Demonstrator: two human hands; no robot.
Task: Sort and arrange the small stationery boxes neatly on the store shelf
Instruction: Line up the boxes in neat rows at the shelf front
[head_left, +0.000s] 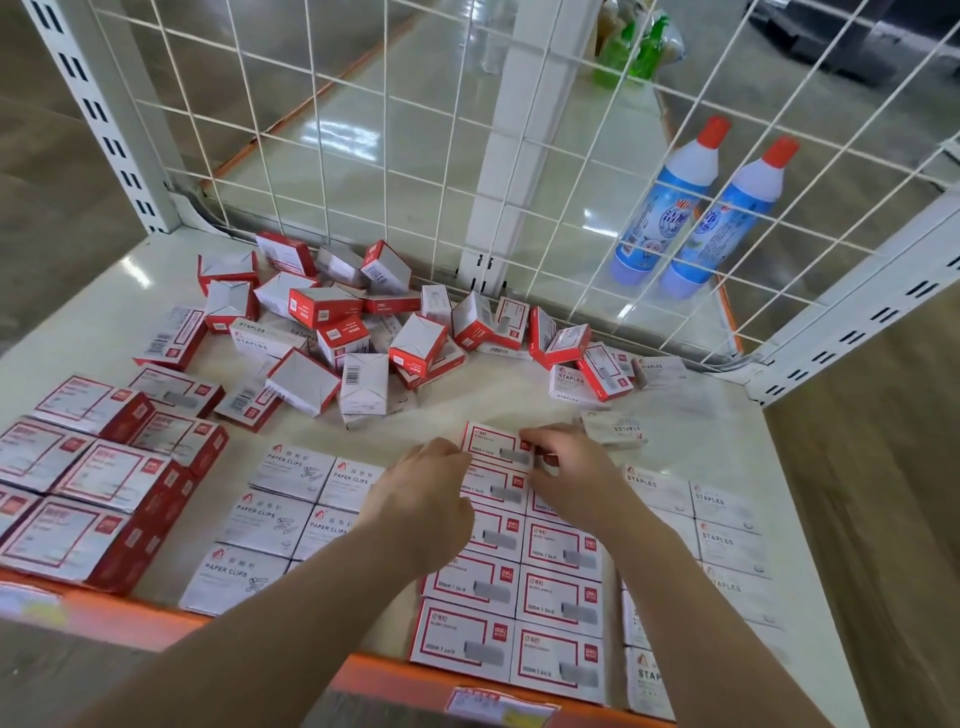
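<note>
Cardboard, red-framed, the staple box (498, 446) lies at the far end of the middle column on the shelf (701, 431). Your left hand (421, 499) and right hand (566, 467) pinch its two short ends. It looks light and stiff; hold the edges. Behind it, loose boxes (363, 332) lie against the wire grid (415, 130).

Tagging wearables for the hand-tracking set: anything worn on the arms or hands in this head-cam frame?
Nothing worn shows. The left hand and right hand are bare: no gloves, rings, watch or bands visible. Both forearms are bare right down to the bottom edge of the frame, with no sleeve or cuff in view. No markings or cables on them.
</note>
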